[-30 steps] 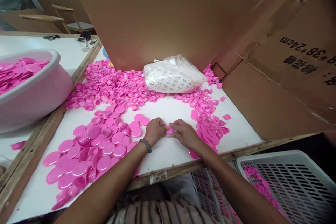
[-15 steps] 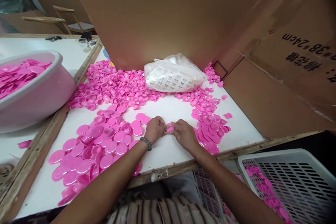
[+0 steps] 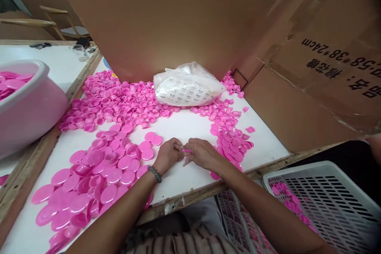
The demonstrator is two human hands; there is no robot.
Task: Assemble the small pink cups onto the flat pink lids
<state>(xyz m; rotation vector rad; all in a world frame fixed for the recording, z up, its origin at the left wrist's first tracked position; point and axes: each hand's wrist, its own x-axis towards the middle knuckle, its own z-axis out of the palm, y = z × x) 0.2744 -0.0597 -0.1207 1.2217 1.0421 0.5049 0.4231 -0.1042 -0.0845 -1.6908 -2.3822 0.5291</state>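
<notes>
Between my two hands, over the white table (image 3: 175, 127), is a small pink plastic piece (image 3: 187, 151), mostly covered by fingers. My left hand (image 3: 169, 154), with a beaded bracelet (image 3: 155, 174) at its wrist, pinches it from the left. From the right, my right hand (image 3: 201, 152) grips the same piece, its fingers curled over the top. Flat pink discs (image 3: 114, 174) lie spread in a loose heap left of my left hand. Overlapping pink discs (image 3: 230, 147) lie close by on the right of my right hand. Behind them, small pink cup-shaped pieces (image 3: 119, 99) form a long pile.
A clear plastic bag of printed white packets (image 3: 189, 91) sits on the pile. Tall cardboard (image 3: 178, 16) walls the back and right. A pink tub (image 3: 35, 103) of pink pieces stands left. Below the wooden table edge (image 3: 262, 170), a white basket (image 3: 333, 182) holds more.
The view has swung a little to the right. My right hand has turned over the pink piece, covering more of it; both hands stay together around it.
</notes>
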